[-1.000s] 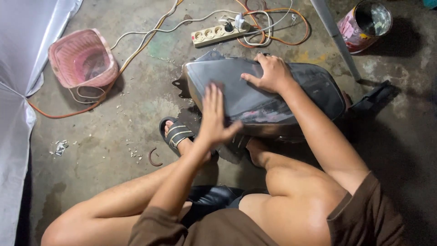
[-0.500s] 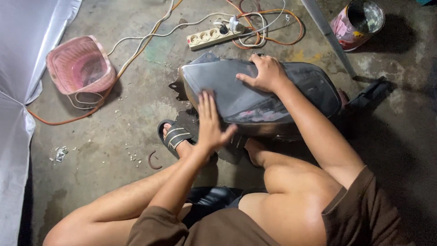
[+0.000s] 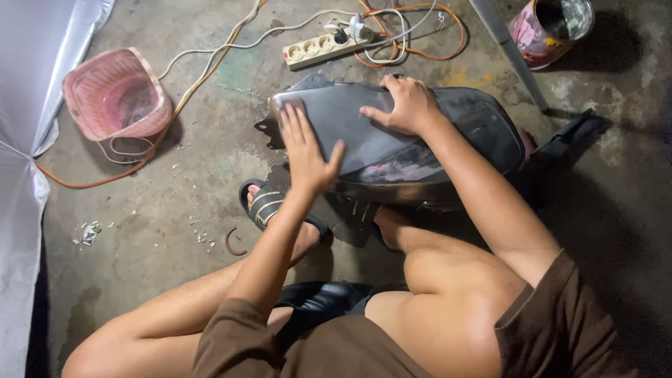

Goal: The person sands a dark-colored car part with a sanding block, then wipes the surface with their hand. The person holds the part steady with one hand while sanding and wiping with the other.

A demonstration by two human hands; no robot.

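Dark grey curved body panel [image 3: 420, 140] lying on concrete floor [image 3: 175, 210], propped against the knees, between power strip [image 3: 325, 47] behind and sandalled foot [image 3: 269, 206] in front. Left hand [image 3: 304, 150] flat on the panel's near-left end, fingers straight and together, palm pressing, nothing gripped. Right hand [image 3: 406, 105] spread on the panel's top edge, fingers splayed, steadying, no closed grip either.

Risks, as judged: panel resting only on floor and legs, so could rock or slide under sideways pressure from the flat palm; bare palm near the panel's left corner and bracket tabs, possible scrape. Cables [image 3: 392, 42] just behind the panel, snag likely if panel pushed back. Paint can [image 3: 549, 28] and slanted metal leg [image 3: 507, 52] near on the far right, tip hazard.

Open room: bare floor to the left toward pink basket [image 3: 115, 94]; white sheet [image 3: 28, 140] along left edge. Right side dark, crowded.
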